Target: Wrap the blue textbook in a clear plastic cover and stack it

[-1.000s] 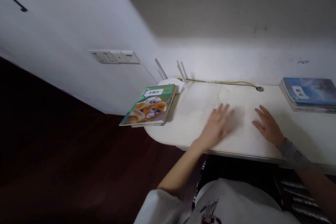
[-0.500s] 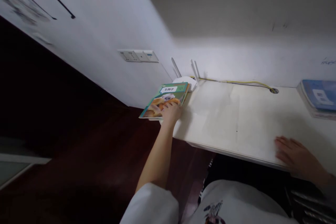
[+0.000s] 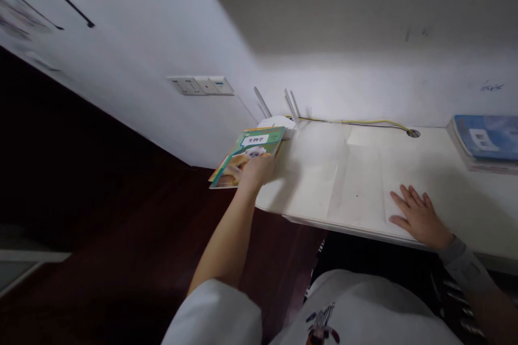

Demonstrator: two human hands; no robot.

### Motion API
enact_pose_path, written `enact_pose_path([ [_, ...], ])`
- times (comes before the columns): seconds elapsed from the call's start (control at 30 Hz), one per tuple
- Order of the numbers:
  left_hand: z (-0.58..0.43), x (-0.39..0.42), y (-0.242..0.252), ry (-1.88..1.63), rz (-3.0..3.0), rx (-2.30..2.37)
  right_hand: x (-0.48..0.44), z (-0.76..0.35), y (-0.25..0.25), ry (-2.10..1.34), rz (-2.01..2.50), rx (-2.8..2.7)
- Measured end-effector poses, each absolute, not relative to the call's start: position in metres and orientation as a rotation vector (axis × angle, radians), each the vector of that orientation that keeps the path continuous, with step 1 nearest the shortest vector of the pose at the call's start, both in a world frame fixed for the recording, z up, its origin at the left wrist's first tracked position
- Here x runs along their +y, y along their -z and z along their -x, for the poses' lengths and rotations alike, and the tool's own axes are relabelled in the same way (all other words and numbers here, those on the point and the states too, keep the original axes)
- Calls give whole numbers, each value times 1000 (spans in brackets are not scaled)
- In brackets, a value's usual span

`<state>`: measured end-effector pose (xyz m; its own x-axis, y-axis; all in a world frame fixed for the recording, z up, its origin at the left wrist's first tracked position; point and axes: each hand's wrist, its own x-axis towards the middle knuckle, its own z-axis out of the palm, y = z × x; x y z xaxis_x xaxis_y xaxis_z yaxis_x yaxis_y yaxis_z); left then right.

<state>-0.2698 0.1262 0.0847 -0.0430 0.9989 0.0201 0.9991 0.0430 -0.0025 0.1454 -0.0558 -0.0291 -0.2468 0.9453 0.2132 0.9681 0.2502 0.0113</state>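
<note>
My left hand (image 3: 256,171) is closed at the lower right edge of a green biology textbook (image 3: 238,161). A monkey picture and a white title label show on its cover. At least one more book, with an orange and red edge, pokes out beneath it on the left. The books are tilted at the left end of a white desk (image 3: 315,172), partly past its edge. My fingertips are hidden and a little blurred. With fingers spread, my right hand (image 3: 416,218) lies on the desk near its front edge, holding nothing.
Behind the books stands a white router (image 3: 279,123) with upright antennas. Yellow and black cables (image 3: 364,122) run along the wall to a cable hole (image 3: 413,133). Blue-covered books (image 3: 491,140) lie at the far right. A socket panel (image 3: 201,85) is on the left wall.
My left fingers, earlier spread over the cover, are now curled at its right edge. The books have shifted against each other. My right hand has moved further onto the desk, fingers spread.
</note>
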Motion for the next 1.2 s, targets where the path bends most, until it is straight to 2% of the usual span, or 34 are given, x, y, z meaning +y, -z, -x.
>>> enact_pose_path([
  [0.13, 252, 100, -122, -39, 2029, -2261, -57, -139, 33, 189, 1898, -2304],
  [0.23, 237, 77, -154, 197, 2056, -2189, -58, -138, 26, 147, 1922, -2298],
  [0.33, 218, 63, -165, 878, 2310, -2009, -56, -140, 17, 133, 1963, -2271],
  [0.47, 172, 56, -132, 2041, 2764, -1854, -55, -152, 14, 201, 2060, -2139],
  [0.53, 146, 50, -103, 2418, 2869, -1927, -57, -160, 17, 224, 2111, -2087],
  [0.6, 128, 44, -74, 2585, 2927, -2092, -60, -166, 23, 240, 2134, -2071],
  [0.77, 131, 38, -21, 2630, 2721, -2507, -65, -167, 29, 289, 2126, -2070],
  [0.9, 146, 44, -8, 2646, 2523, -2590, -66, -164, 25, 286, 2139, -2066],
  [1.07, 147, 50, -4, 2238, 2695, -2656, -66, -166, 27, 254, 2130, -2061],
  [1.2, 148, 48, 3, 1872, 2692, -2437, -66, -166, 30, 277, 2129, -2061],
])
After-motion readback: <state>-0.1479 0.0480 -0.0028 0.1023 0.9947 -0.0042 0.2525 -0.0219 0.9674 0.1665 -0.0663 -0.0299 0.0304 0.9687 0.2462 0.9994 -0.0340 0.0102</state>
